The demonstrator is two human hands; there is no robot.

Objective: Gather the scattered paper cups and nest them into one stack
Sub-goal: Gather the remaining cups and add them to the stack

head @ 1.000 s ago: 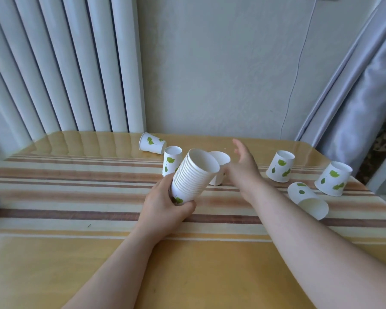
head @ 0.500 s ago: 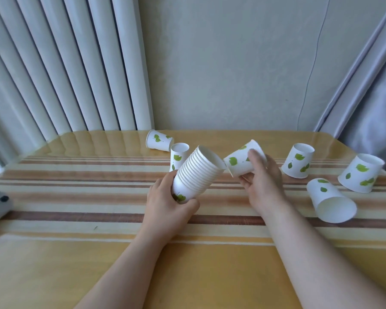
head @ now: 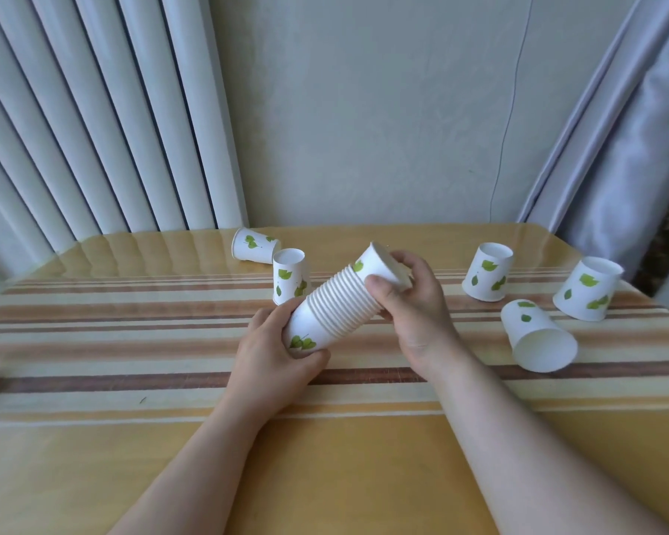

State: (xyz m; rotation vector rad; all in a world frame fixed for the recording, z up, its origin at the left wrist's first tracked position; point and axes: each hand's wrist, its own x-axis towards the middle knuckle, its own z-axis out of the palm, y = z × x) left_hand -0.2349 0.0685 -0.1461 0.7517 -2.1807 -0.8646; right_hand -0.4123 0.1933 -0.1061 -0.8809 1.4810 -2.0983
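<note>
A person's two bare hands hold a tilted stack of nested paper cups [head: 337, 307] above a striped bench [head: 132, 341]. The left hand [head: 275, 357] has its grip wrapped around the stack's base. The right hand [head: 414, 303] has its grip pinching the top cup [head: 379, 268], which sits partly inside the stack's upper end. Left of the stack, one loose cup [head: 289, 276] stands upside down and another [head: 253, 245] lies on its side behind it. Right of the stack, two cups [head: 486, 278] [head: 588, 287] stand upside down, and one [head: 537, 335] lies on its side.
</note>
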